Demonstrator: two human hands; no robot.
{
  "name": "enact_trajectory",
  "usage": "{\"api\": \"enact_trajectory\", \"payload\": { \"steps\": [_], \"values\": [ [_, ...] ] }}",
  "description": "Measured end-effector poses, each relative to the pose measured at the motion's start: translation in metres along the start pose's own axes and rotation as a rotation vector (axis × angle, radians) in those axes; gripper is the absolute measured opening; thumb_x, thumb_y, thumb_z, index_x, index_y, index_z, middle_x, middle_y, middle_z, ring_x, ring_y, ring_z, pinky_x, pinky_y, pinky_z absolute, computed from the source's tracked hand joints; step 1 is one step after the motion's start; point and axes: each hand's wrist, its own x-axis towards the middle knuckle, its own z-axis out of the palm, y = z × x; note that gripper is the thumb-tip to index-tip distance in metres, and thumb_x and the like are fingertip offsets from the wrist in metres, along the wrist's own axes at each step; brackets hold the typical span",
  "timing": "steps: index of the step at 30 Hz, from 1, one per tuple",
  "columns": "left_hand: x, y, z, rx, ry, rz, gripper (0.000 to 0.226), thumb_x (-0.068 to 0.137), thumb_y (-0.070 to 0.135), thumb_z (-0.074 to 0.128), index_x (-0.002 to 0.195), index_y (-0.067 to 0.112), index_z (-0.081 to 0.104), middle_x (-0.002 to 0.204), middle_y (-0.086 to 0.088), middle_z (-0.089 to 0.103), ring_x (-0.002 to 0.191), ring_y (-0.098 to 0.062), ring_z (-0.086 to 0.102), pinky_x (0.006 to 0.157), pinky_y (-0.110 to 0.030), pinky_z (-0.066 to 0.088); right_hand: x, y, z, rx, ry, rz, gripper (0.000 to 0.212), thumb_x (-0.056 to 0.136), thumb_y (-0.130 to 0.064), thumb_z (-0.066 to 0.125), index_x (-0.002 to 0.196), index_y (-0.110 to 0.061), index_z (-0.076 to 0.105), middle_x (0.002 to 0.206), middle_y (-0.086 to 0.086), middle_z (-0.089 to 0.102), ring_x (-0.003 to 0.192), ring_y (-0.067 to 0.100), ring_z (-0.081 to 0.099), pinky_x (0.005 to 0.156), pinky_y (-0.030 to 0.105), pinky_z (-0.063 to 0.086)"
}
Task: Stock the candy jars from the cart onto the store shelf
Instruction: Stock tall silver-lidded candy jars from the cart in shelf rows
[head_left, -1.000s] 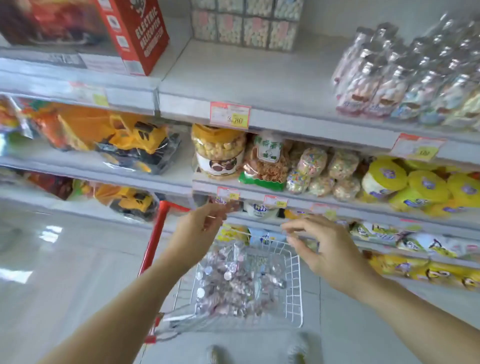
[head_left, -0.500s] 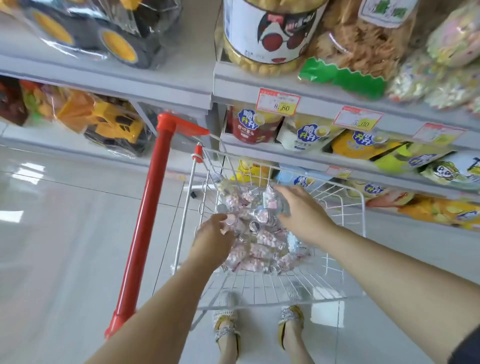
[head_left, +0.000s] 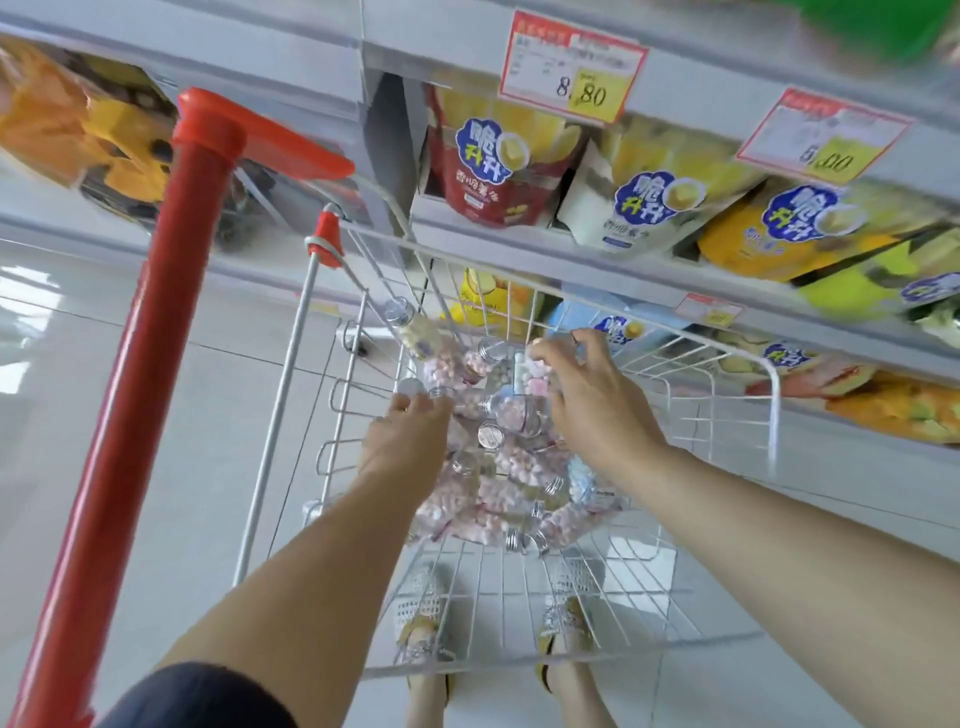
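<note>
Two bagged yellow toy trucks (head_left: 104, 140) lie blurred on the far left shelving. Just right of them a red handle post (head_left: 156, 364) runs from the near left corner up to a red crossbar. A dark sleeve (head_left: 197, 696) shows at the near edge, and a bare forearm leads from it into the wire cart (head_left: 722, 410).

The left hand (head_left: 410, 441) is low inside the cart, its fingers fairly straight and close together, the tips touching a jar's cap at the left side of the pile. The jars (head_left: 498, 499) lie heaped on the cart floor, clear with silver caps and full of pink and white candy, tipped every way. None is on the shelf (head_left: 696, 73).

The right hand (head_left: 592, 410) is over the far side of the pile, fingers curled and spread above one jar of pale candy. I cannot tell whether they clamp it or only touch it.

Through the mesh, near the bottom, two feet in sandals (head_left: 421, 613) stand on pale floor tiles.

Beyond the cart, snack bags (head_left: 488, 166) in red, white and yellow stand on the lower shelves. Above them two price tags (head_left: 571, 73) hang on the shelf lip.
</note>
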Motion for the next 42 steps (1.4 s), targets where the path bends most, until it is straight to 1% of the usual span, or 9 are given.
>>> {"api": "enact_trajectory", "payload": {
  "steps": [6,12,17,22,25,29,31,34,42],
  "values": [
    [0.004,-0.003,0.012,0.182,0.089,0.043,0.048,0.091,0.011,0.052,0.137,0.024,0.045,0.134,-0.012,0.048,0.116,-0.025,0.055,0.088,-0.040,0.053,-0.003,0.029,-0.013,0.196,-0.024,-0.040,0.019,0.095,-0.010,0.052,0.097,-0.028,0.048,0.109,-0.003,0.041,0.081,0.022,0.056,0.069,0.041,0.053],
    [-0.042,0.005,-0.033,-0.468,0.181,-0.101,0.013,0.090,0.039,0.051,0.089,0.026,0.049,0.084,0.006,0.056,0.069,-0.013,0.051,0.059,-0.030,0.037,-0.050,0.027,-0.045,0.528,-0.038,0.077,0.023,0.097,-0.022,0.057,0.112,-0.038,0.052,0.089,-0.006,0.046,0.075,0.010,0.052,0.067,0.029,0.041],
    [-0.113,0.006,-0.105,-0.829,0.193,0.022,0.016,0.095,0.033,0.053,0.104,0.020,0.052,0.080,0.001,0.062,0.070,-0.017,0.056,0.060,-0.032,0.041,-0.100,0.011,-0.124,0.736,-0.095,0.246,0.017,0.100,-0.024,0.054,0.113,-0.033,0.059,0.080,0.001,0.058,0.065,0.013,0.063,0.069,0.031,0.052],
    [-0.199,0.012,-0.183,-0.955,0.248,0.107,0.013,0.097,0.033,0.051,0.097,0.021,0.054,0.068,0.006,0.058,0.063,-0.017,0.053,0.060,-0.031,0.038,-0.159,-0.023,-0.217,0.920,0.087,0.341,0.011,0.102,-0.028,0.050,0.100,-0.027,0.061,0.109,0.015,0.065,0.081,0.014,0.064,0.062,0.006,0.044],
    [-0.244,0.015,-0.234,-0.891,0.346,0.123,0.019,0.095,0.040,0.053,0.095,0.022,0.060,0.076,0.002,0.064,0.069,-0.015,0.058,0.063,-0.029,0.040,-0.197,-0.043,-0.258,1.080,0.183,0.396,0.035,0.103,-0.026,0.049,0.117,0.005,0.057,0.091,0.014,0.058,0.062,0.024,0.057,0.060,0.013,0.054],
    [-0.286,0.019,-0.293,-0.815,0.436,0.205,0.030,0.095,0.041,0.050,0.072,0.022,0.053,0.060,0.005,0.056,0.058,-0.018,0.052,0.058,-0.031,0.037,-0.235,-0.058,-0.306,1.210,0.311,0.383,0.030,0.102,-0.022,0.049,0.118,0.001,0.060,0.113,0.025,0.062,0.079,0.033,0.061,0.048,0.004,0.044],
    [-0.301,0.027,-0.320,-0.853,0.466,0.259,0.032,0.097,0.044,0.051,0.075,0.021,0.056,0.056,0.004,0.057,0.054,-0.017,0.052,0.060,-0.031,0.041,-0.247,-0.061,-0.334,1.316,0.375,0.373,0.032,0.100,-0.023,0.054,0.119,0.000,0.062,0.111,0.028,0.064,0.078,0.041,0.062,0.056,0.010,0.049],
    [-0.314,0.050,-0.354,-1.060,0.484,0.355,0.029,0.100,0.036,0.052,0.089,0.009,0.055,0.054,0.003,0.057,0.048,-0.012,0.051,0.058,-0.029,0.045,-0.261,-0.055,-0.377,1.496,0.456,0.289,0.010,0.095,-0.026,0.061,0.097,-0.019,0.068,0.089,0.014,0.067,0.057,0.021,0.060,0.068,0.035,0.055],
    [-0.314,0.136,-0.414,-1.522,0.516,0.479,0.020,0.097,0.029,0.058,0.110,0.015,0.050,0.077,-0.006,0.067,0.066,-0.017,0.062,0.060,-0.033,0.050,-0.260,-0.009,-0.463,1.787,0.683,0.096,0.010,0.093,-0.007,0.061,0.101,-0.010,0.056,0.093,0.013,0.064,0.073,0.025,0.065,0.078,0.040,0.057]
  ]
}}
